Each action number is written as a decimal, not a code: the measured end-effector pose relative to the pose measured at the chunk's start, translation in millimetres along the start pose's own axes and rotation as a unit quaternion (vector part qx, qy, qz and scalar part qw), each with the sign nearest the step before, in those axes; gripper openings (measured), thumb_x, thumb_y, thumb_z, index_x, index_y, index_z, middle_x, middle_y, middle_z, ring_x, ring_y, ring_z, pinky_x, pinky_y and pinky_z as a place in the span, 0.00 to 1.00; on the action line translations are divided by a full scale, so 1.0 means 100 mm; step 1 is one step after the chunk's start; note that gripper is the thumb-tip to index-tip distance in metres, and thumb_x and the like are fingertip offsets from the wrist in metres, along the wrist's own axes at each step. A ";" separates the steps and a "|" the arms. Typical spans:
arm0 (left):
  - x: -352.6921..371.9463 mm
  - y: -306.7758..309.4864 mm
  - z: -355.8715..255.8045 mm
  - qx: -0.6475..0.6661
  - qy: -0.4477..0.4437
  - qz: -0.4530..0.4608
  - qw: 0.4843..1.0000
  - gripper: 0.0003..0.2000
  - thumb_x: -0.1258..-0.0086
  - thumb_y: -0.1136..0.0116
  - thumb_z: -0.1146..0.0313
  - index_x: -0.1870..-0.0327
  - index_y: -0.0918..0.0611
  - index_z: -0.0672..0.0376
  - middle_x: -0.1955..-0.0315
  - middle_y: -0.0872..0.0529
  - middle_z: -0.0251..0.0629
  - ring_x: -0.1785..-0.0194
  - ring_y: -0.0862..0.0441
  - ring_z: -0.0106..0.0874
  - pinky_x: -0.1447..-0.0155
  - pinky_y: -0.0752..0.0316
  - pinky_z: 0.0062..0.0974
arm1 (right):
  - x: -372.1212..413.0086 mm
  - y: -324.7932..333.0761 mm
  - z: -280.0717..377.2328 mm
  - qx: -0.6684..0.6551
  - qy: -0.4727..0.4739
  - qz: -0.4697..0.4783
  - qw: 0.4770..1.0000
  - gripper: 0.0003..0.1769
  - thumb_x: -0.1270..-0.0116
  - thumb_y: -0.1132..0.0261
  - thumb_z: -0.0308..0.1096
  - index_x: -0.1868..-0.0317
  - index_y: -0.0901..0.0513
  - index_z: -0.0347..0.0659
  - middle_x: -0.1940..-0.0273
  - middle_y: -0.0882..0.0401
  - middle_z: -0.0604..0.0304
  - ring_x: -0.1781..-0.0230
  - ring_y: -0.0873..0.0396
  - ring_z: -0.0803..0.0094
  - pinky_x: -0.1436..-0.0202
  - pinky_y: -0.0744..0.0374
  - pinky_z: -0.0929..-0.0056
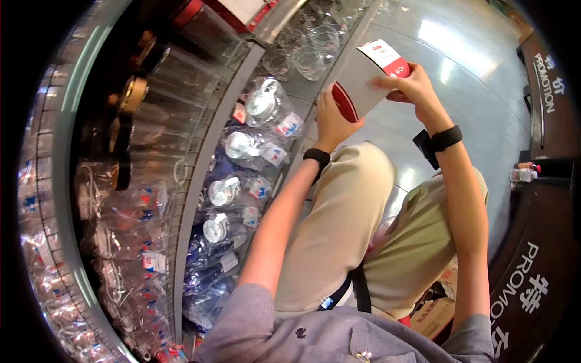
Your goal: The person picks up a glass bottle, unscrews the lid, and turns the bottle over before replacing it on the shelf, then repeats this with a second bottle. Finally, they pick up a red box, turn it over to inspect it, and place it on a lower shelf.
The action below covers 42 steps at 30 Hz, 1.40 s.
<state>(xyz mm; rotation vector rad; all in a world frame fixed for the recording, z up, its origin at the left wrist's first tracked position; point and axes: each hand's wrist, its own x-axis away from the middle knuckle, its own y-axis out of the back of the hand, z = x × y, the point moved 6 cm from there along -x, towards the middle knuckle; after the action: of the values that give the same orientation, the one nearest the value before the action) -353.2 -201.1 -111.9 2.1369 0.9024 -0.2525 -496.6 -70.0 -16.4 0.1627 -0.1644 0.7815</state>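
Note:
A white and red cardboard box (369, 72) is held up between my two hands, tilted, above my knees. My left hand (334, 121) wraps round its lower left end, by a dark red patch. On the right, my right hand (414, 91) grips the other end, with the thumb on the box's pale side and fingers behind the red edge. Glass cups (308, 60) stand on the lower shelf just left of the box. Below them are plastic-wrapped jugs with white lids (263, 103).
Shelves with a metal wire edge (193, 157) run down the left side, holding wrapped jars (130, 97). Dark stands marked PROMOTION (551, 78) line the right. A small bottle (523, 174) is beside them. An open carton (434, 311) lies behind my legs on the tiled floor (484, 91).

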 end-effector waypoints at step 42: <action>0.48 0.49 -1.40 0.484 0.277 0.292 0.777 0.40 0.41 0.31 0.54 0.33 0.35 0.69 0.44 0.23 0.42 0.42 0.24 0.28 0.41 0.29 0.25 | 0.81 0.19 -0.30 -0.432 0.019 -0.014 0.902 0.37 0.34 0.44 0.60 0.38 0.30 0.36 0.48 0.22 0.51 0.49 0.21 0.63 0.43 0.23 0.66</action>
<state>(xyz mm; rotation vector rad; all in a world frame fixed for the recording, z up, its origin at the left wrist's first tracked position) -300.9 -94.8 -10.2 3.4537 0.3244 0.3484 -450.9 5.4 -27.2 -0.6935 -0.4564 0.6217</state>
